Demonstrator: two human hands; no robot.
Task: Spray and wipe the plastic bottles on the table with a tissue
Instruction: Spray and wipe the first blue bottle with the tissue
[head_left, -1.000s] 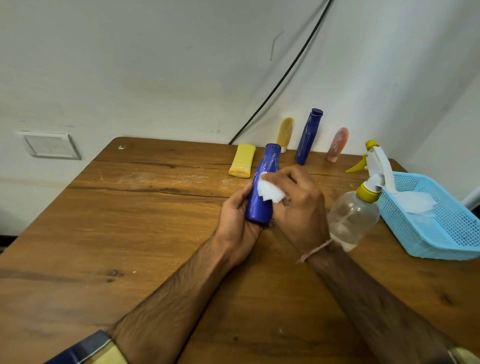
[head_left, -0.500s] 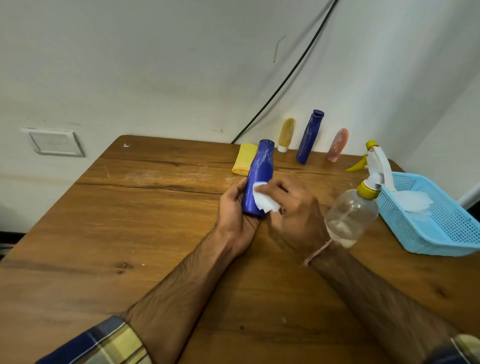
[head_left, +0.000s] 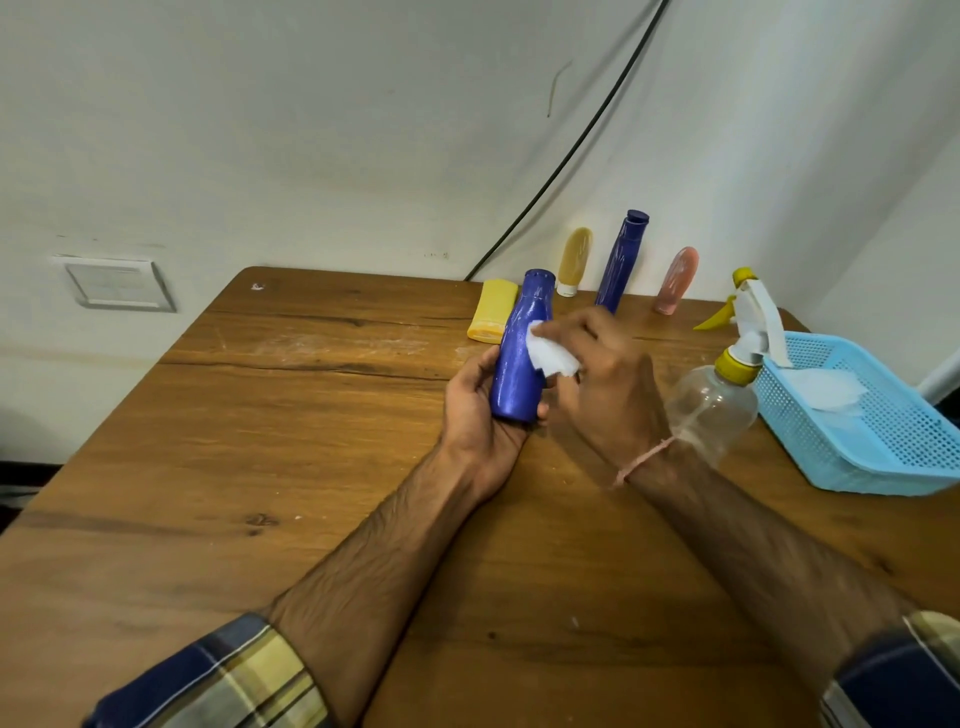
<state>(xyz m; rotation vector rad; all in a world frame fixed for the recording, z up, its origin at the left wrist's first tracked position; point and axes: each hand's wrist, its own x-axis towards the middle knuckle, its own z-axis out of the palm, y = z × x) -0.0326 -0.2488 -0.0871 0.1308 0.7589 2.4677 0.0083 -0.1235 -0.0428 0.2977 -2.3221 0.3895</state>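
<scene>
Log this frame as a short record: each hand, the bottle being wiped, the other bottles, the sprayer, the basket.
left hand: grips the lower body of the blue bottle, base in the palm
right hand: presses the tissue against the bottle's side
other bottles: yellow bottle lying flat; tan tube, tall blue bottle and pink tube standing by the wall
spray bottle: clear, standing beside the right wrist, not held
basket: light blue, right side of the table, spare tissue inside
</scene>
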